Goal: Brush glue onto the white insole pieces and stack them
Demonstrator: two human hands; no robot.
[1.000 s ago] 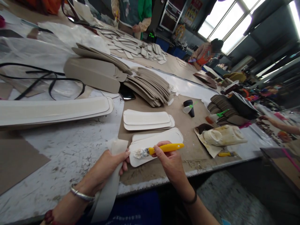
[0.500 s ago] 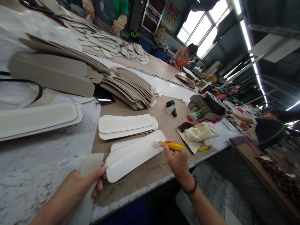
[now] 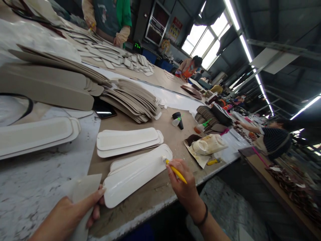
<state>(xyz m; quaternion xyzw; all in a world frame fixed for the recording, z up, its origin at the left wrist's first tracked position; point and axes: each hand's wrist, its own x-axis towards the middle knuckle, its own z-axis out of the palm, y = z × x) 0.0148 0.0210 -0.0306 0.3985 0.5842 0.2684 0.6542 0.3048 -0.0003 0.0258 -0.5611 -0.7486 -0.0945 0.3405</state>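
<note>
My right hand (image 3: 182, 182) is closed around a yellow-handled brush (image 3: 178, 172). The brush's whitish bristles touch the far right end of a long white panel (image 3: 135, 179), which has a wet shine and lies on top of other panels. My left hand (image 3: 75, 211) pinches a pale, flat strip (image 3: 86, 187) between thumb and fingers, and its fingertips are at the near left end of the shiny panel. Another small pile of white panels (image 3: 127, 139) lies just behind.
Stacked grey-brown panels (image 3: 132, 100) fan out beyond, beside a dark phone (image 3: 105, 113). To the right are a glue-smeared container (image 3: 210, 145), a second yellow-handled tool (image 3: 213, 162) and small squeeze bottles (image 3: 199, 128). Co-workers (image 3: 107, 20) stand across the table.
The brush handle has swung to point more toward me, its bristles still at the panel's right end. My left hand keeps the strip. The whole view has shifted slightly.
</note>
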